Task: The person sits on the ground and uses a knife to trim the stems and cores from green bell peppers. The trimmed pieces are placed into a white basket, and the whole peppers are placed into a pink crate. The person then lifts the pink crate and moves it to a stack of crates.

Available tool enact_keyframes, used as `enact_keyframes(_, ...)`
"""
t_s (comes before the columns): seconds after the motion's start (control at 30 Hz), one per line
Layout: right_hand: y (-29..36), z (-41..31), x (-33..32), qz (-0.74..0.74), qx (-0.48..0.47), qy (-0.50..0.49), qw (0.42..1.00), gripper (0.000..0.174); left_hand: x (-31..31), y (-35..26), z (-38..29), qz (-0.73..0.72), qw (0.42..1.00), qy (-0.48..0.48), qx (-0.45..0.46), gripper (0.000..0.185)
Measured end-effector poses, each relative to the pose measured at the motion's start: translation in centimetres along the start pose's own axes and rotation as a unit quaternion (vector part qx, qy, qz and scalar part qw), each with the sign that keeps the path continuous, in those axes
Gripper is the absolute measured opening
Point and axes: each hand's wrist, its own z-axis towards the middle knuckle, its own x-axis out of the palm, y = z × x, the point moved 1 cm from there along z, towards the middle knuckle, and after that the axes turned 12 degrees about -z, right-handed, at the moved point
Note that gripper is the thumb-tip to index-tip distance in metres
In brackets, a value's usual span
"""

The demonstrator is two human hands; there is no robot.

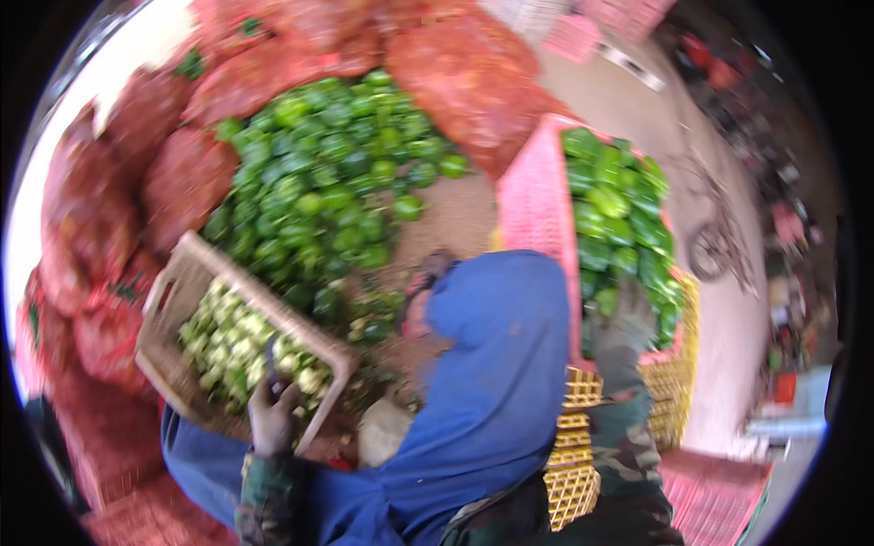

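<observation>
My left hand [272,413], in a pale glove, grips a small knife [271,358] over a tan plastic crate [252,286]. Pale green-white cut pieces [235,334], which look like pepper cores, fill much of that crate, tilted against my leg. On the right, my gloved right hand [623,321] lies on green bell peppers [608,201] heaped in a pink plastic crate [536,191]. Its fingers look spread, though blur hides their tips. A large pile of green bell peppers [321,177] covers the ground ahead, between the two crates.
Red mesh sacks [464,75] ring the pepper pile at the back and left. The pink crate rests on yellow crates [580,478]. My legs in blue trousers [498,362] lie between the crates. A wheeled cart [713,249] stands farther right; another pink crate [713,488] sits lower right.
</observation>
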Motion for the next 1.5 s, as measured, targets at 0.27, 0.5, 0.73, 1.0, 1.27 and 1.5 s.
enact_keyframes(0.27,-0.1,0.1,-2.3,0.049,-0.038,-0.19,0.98,0.056,-4.7,-1.8,-1.2,0.09,0.995,-0.021,-0.041,0.023)
enact_keyframes(0.5,2.3,-0.1,0.1,-0.025,-0.064,-0.091,0.993,0.047,-4.7,-1.3,2.0,0.369,0.927,-0.037,0.053,0.039)
enact_keyframes(0.73,1.8,-0.1,0.3,-0.011,-0.072,-0.084,0.994,0.047,-6.6,4.4,6.2,0.393,0.916,-0.071,-0.03,0.047)
enact_keyframes(1.0,1.6,0.0,0.6,-0.006,-0.093,-0.085,0.992,0.053,-6.3,9.1,8.2,0.406,0.912,-0.014,-0.055,0.059)
enact_keyframes(1.27,1.7,0.1,0.3,-0.024,-0.087,-0.091,0.992,0.052,-9.4,4.4,7.1,-0.094,0.975,-0.116,-0.164,0.02)
enact_keyframes(1.5,1.7,0.1,0.3,-0.023,-0.097,-0.092,0.991,0.054,-8.8,1.6,5.5,-0.138,0.974,-0.083,-0.159,0.023)
